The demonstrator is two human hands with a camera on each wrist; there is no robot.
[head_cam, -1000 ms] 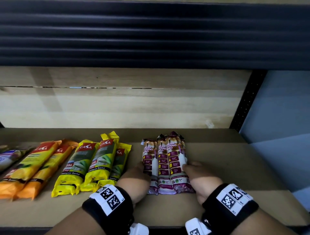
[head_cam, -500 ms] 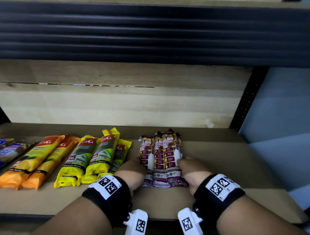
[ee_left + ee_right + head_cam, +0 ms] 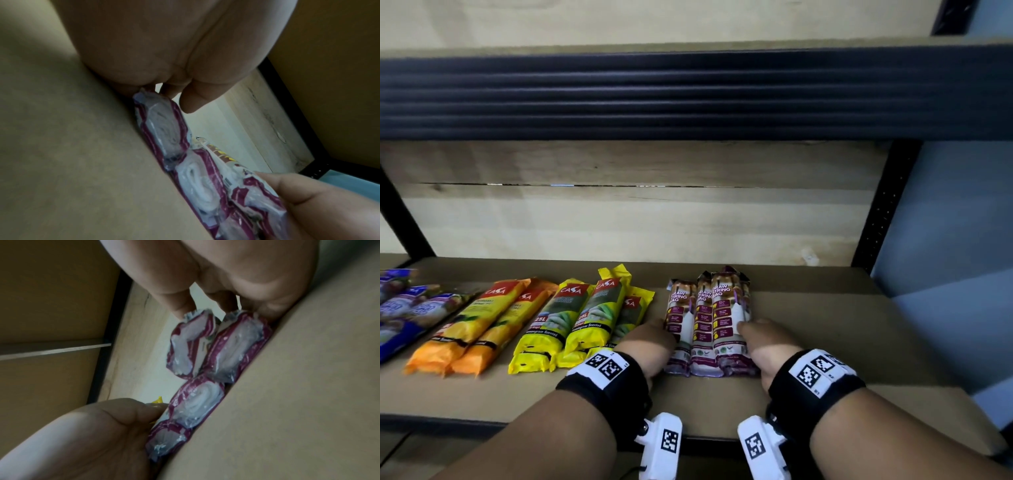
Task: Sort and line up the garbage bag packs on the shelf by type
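Scanning from the left: blue packs (image 3: 404, 308) sit at the far end of the shelf (image 3: 825, 329), then two orange packs (image 3: 476, 325), then three yellow packs (image 3: 582, 315), the middle one riding partly on its neighbours, all angled a bit. Next comes the left hand (image 3: 650, 342), flat against the left side of the purple drawstring packs (image 3: 707, 322); its fingers (image 3: 191, 100) look fairly straight and press, not wrap. The purple group lies side by side, long axis toward the back; the right wrist view shows a fourth pack stacked on top at the right. The right hand (image 3: 767, 346) squeezes from the other side, fingers (image 3: 174, 305) extended onto the pack ends and side, pressing rather than clasping. Packs look light, soft rolled film in glossy wrap, likely slippery and squashy, so best handled by clamping the long sides near the middle or nudging the crimped ends. Open room: bare shelf to the right up to the black upright (image 3: 876, 219), plenty of depth behind, front edge close to the wrists, a narrow gap to the yellow group.
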